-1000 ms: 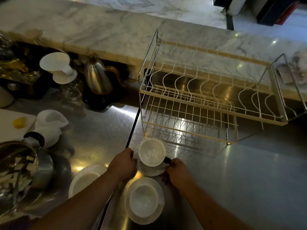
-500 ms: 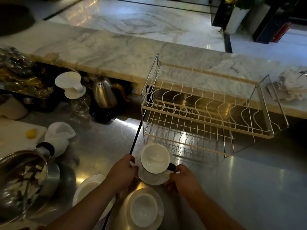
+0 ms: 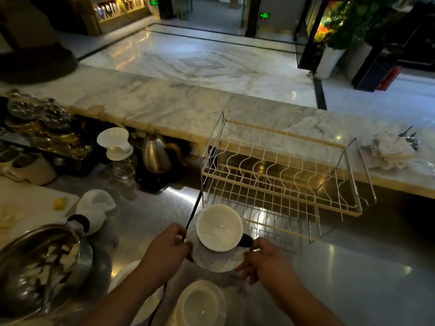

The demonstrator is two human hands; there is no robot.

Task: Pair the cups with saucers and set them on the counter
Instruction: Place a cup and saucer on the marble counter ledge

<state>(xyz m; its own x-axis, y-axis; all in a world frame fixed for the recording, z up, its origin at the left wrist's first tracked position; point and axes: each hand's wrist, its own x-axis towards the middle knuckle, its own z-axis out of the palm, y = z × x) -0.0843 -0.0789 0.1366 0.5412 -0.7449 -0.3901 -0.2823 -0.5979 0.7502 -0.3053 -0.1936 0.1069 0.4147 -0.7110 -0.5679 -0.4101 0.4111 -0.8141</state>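
A white cup with a dark handle sits on a speckled saucer, held above the steel worktop. My left hand grips the saucer's left rim and my right hand grips its right rim, just under the handle. Below them a second white cup on a white saucer rests on the worktop. Another white cup and saucer lies partly hidden behind my left forearm. The marble counter runs across the back.
An empty wire dish rack stands right behind the held cup. A kettle, a white dripper, a steel pot and a cutting board crowd the left. Cloths and spoons lie on the counter at right.
Both hands have lifted the cup and speckled saucer up off the worktop. The camera has tilted upward, showing more of the counter and the floor beyond.
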